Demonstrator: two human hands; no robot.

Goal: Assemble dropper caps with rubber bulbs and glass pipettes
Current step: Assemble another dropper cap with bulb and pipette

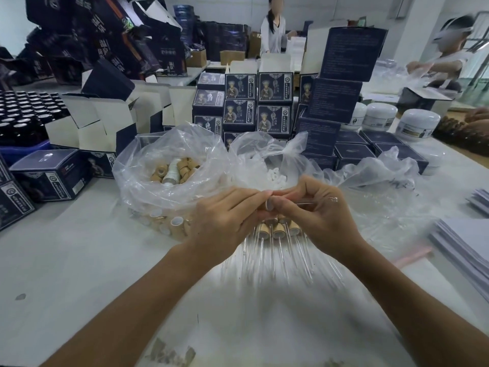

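My left hand (227,221) and my right hand (317,210) meet above the table's middle. Between their fingertips is a tan dropper cap (269,203) with a white inside. My right hand also pinches a clear glass pipette (309,202) that points right from the cap. Under my hands lies a row of assembled droppers (275,231), tan caps away from me and glass tubes toward me. A clear bag of tan caps (174,168) stands left of my hands. A second clear bag with white rubber bulbs (275,177) sits just behind them.
Dark blue cartons (264,102) are stacked behind the bags, with open boxes (100,123) and a tray of dark bottles (23,112) at the left. White jars (381,115) and paper stacks (465,242) are at the right. Two people work at the back.
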